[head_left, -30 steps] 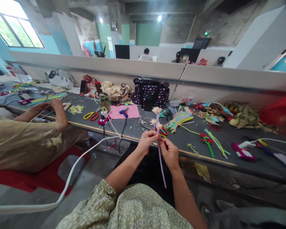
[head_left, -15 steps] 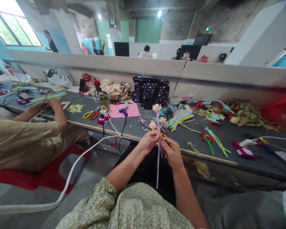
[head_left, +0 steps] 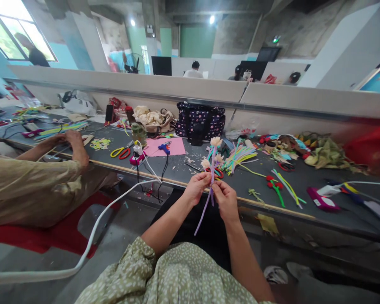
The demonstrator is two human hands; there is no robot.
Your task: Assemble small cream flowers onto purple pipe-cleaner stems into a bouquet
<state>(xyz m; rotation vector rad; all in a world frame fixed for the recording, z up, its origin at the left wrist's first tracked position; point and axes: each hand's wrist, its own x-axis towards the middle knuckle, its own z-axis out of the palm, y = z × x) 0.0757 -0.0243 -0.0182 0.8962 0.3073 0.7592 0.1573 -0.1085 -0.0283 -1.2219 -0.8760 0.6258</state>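
Between my hands, just over the table's front edge, is a pipe-cleaner flower [head_left: 213,159] with cream blossoms and purple stems. My left hand [head_left: 196,188] pinches the stems just below the blossoms. Close against it, my right hand [head_left: 225,197] has thumb and finger closed on the same stems slightly lower. One long purple stem end hangs below, slanting toward the lower left. Behind the blossoms lie red-handled scissors [head_left: 218,173], partly hidden by the flower. A bundle of pastel pipe cleaners [head_left: 240,158] rests to the right of it.
Left on the dark table [head_left: 177,171] are a blue glue gun [head_left: 164,147] on pink paper [head_left: 177,145] and yellow-and-red scissors [head_left: 120,152]. Red pipe-cleaner flowers [head_left: 274,183] and a magenta power strip [head_left: 323,199] lie right. A white cable [head_left: 98,217] crosses beside a co-worker [head_left: 34,181].
The flower has shifted slightly right and tilted, its long stem end swinging to the lower left. Both hands keep their pinch. A person by the window has moved left.
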